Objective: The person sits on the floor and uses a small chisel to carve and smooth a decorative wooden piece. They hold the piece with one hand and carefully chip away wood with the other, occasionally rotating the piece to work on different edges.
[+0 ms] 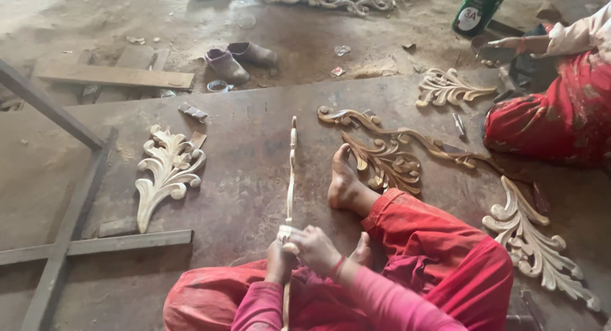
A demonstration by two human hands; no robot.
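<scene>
I sit on a brown floor board with my foot (344, 178) stretched out. A long thin carved wooden strip (291, 172) stands on edge and runs away from me. Both hands grip its near end: my left hand (280, 260) below and my right hand (313, 247) wrapped over the top by a pale knob. My pink sleeves and red trousers fill the bottom of the view.
A pale carved leaf ornament (167, 172) lies at left, a darker scroll carving (388, 149) past my foot, another leaf carving (531, 242) at right, a small one (449, 88) further off. A person in red (560, 108) sits at right. Grey shoes (238, 58), a green can (474, 11), metal bars (70, 223).
</scene>
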